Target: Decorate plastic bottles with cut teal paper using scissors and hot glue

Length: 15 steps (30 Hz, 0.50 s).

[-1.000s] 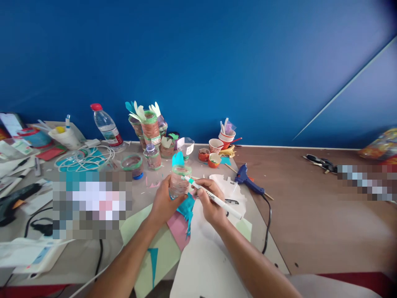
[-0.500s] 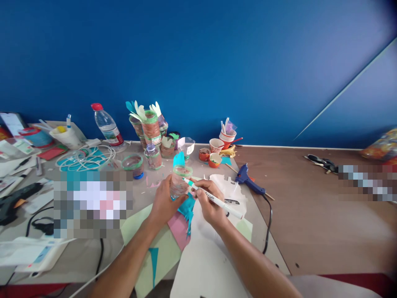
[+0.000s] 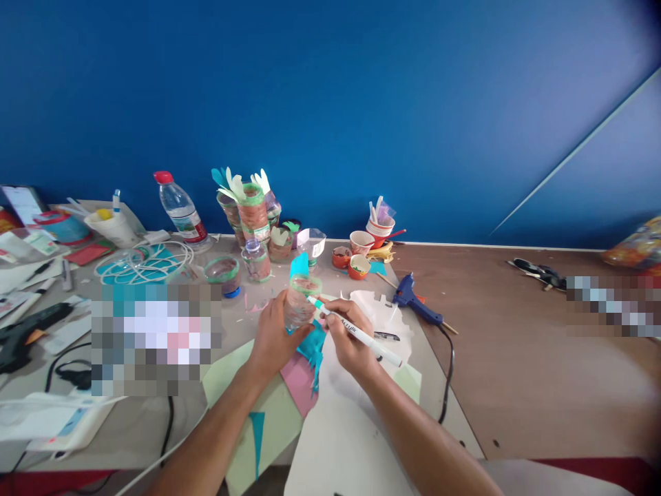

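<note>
My left hand [image 3: 273, 331] is wrapped round a clear plastic cup [image 3: 299, 308] with a green-painted rim and a blue paper piece [image 3: 299, 264] standing up at its back. In my right hand [image 3: 354, 337] is a white acrylic marker [image 3: 364, 336] with a green tip end, held like a pen. Its tip points at the cup's side just below the rim; whether it touches, I cannot tell. Beneath the hands lie cut blue paper [image 3: 310, 348], a pink sheet [image 3: 297, 386], a pale green sheet [image 3: 232, 386] and a large white sheet [image 3: 341, 441].
A blue glue gun [image 3: 413, 300] with its black cable lies to the right. Behind are painted cups with paper petals [image 3: 253, 207], small paper cups [image 3: 359, 266] and a red-capped water bottle [image 3: 180, 210]. A coiled white cable [image 3: 144, 262] and a power strip [image 3: 67, 424] sit at left.
The marker's tip has shifted very slightly to the right along the cup below its rim. Both hands keep their grips, and the whole view has drifted a little.
</note>
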{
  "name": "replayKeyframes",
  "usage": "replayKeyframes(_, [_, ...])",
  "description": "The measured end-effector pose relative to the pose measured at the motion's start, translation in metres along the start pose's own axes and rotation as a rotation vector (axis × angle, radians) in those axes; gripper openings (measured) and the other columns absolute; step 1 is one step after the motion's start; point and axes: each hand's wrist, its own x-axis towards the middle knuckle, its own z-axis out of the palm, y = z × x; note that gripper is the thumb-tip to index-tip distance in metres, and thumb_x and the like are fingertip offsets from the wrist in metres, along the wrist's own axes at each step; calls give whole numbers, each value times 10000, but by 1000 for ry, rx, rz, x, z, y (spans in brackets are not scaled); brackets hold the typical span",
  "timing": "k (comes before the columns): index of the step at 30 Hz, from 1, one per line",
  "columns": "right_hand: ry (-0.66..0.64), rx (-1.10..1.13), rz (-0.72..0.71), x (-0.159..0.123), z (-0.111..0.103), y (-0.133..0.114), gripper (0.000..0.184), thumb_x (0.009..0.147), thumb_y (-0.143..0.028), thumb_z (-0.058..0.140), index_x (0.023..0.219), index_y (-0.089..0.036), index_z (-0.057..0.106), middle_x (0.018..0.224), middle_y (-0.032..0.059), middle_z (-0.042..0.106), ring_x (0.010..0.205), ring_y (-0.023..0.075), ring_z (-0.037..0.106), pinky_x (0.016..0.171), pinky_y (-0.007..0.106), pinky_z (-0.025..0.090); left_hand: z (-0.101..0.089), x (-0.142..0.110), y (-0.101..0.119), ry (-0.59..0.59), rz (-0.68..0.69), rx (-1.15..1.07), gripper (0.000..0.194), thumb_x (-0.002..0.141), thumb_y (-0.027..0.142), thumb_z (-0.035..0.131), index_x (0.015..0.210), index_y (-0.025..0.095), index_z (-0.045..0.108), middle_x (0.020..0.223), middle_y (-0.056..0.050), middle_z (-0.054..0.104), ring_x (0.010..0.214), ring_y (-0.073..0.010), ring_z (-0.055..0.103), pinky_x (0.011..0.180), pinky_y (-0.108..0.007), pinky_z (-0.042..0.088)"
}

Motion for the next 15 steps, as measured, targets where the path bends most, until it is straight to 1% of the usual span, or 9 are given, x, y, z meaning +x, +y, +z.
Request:
replayKeyframes(6, [29,-7,13,1,1,-2,109,863,-236,512,917,-206,602,817,39,672,637,147,639,562,266,517,0,0,0,-4,0,-27,699,732,411,677,1325,177,388,1188,-137,578,1114,-314,549,893,-467,454])
replayKeyframes(15, [61,54,54,0,1,-1,120,884,-241,487,915,-197,594,738,13,635,602,137,618,543,260,508,-1,0,3,-23,-30,-118,693,725,390,695,1313,182,394,1200,-135,574,1132,-309,541,915,-461,443])
